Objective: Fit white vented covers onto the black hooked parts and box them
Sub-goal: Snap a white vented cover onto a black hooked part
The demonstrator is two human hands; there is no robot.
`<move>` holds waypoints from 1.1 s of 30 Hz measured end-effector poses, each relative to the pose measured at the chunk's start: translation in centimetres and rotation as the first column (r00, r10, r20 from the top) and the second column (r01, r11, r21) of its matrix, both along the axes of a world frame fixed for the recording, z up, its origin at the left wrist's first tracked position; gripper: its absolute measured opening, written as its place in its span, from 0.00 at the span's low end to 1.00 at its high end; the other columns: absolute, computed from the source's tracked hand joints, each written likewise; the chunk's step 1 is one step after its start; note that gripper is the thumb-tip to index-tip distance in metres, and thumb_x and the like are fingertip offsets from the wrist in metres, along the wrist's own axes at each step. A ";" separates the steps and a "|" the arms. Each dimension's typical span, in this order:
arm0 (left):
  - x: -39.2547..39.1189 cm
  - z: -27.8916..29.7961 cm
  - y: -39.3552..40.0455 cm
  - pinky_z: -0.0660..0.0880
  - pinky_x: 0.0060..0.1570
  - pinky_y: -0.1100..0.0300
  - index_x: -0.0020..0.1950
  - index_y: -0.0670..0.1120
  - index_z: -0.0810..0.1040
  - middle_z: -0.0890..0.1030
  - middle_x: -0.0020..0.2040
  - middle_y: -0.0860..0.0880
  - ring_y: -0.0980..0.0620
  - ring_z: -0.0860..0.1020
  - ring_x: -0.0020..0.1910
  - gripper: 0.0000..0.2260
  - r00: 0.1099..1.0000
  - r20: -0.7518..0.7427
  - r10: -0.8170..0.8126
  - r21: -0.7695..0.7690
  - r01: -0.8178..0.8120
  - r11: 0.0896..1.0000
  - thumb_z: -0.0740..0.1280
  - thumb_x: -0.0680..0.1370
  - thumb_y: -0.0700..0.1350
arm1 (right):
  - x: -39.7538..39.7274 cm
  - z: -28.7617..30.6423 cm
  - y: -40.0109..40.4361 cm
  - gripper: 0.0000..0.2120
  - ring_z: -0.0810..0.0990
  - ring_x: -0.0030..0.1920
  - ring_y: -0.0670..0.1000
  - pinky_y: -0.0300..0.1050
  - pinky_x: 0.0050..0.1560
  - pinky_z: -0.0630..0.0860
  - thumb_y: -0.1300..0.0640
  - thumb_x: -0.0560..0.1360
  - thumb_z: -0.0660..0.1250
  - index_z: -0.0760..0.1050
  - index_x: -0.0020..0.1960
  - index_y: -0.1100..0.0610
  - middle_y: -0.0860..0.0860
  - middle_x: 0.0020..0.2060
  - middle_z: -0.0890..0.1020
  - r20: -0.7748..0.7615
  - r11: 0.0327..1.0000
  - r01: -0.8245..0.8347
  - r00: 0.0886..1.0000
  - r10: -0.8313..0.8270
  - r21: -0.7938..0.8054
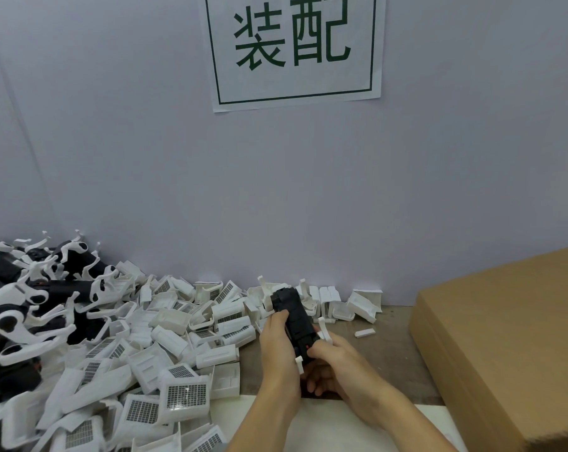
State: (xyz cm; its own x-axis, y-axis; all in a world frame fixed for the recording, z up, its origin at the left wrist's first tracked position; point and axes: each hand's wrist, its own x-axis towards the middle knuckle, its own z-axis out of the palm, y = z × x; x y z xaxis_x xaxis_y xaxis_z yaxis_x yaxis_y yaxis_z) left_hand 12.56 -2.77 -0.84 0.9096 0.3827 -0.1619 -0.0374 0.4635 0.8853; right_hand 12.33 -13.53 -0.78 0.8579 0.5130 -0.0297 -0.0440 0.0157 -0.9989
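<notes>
Both my hands hold one black hooked part [292, 316] upright over the table near the wall. My left hand [277, 350] grips its left side, fingers curled round the body. My right hand [336, 363] grips its lower end, thumb near a small red mark, with a white hook piece [323, 329] sticking up beside it. A heap of white vented covers [165, 353] lies to the left, several showing grey mesh grilles. Further left lies a pile of black hooked parts [31, 308] with white hooks.
A closed brown cardboard box [504, 337] stands at the right, close to my right forearm. A small white strip [365, 333] lies on the brown tabletop [390, 360]. A grey wall with a paper sign [292, 50] rises just behind. A white sheet [325, 425] lies under my forearms.
</notes>
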 end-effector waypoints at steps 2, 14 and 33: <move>0.0 0.1 -0.1 0.66 0.33 0.55 0.52 0.40 0.77 0.77 0.48 0.37 0.41 0.73 0.42 0.14 1.000 0.007 0.020 0.012 -0.020 1.000 0.61 0.80 0.50 | 0.1 -0.1 0.0 0.14 0.77 0.31 0.53 0.43 0.32 0.72 0.52 0.68 0.66 0.75 0.51 0.58 0.55 0.32 0.82 -0.002 1.000 0.009 1.000 -0.009 0.002; -0.9 0.7 -0.6 0.72 0.37 0.56 0.48 0.44 0.78 0.78 0.44 0.41 0.46 0.76 0.41 0.09 0.989 0.124 0.083 0.132 -0.099 0.986 0.60 0.81 0.45 | 0.1 0.1 0.0 0.13 0.76 0.31 0.53 0.43 0.33 0.72 0.52 0.66 0.64 0.76 0.47 0.57 0.56 0.35 0.80 -0.002 1.000 0.014 1.000 -0.014 -0.001; -2.0 1.9 -0.1 0.73 0.23 0.60 0.39 0.40 0.80 0.81 0.31 0.42 0.44 0.79 0.26 0.20 1.000 -0.003 0.018 -0.331 -0.018 0.943 0.60 0.81 0.53 | -0.2 0.7 -0.4 0.15 0.78 0.31 0.54 0.43 0.31 0.71 0.52 0.68 0.65 0.77 0.51 0.59 0.59 0.36 0.82 -0.081 0.999 -0.012 0.997 0.016 0.045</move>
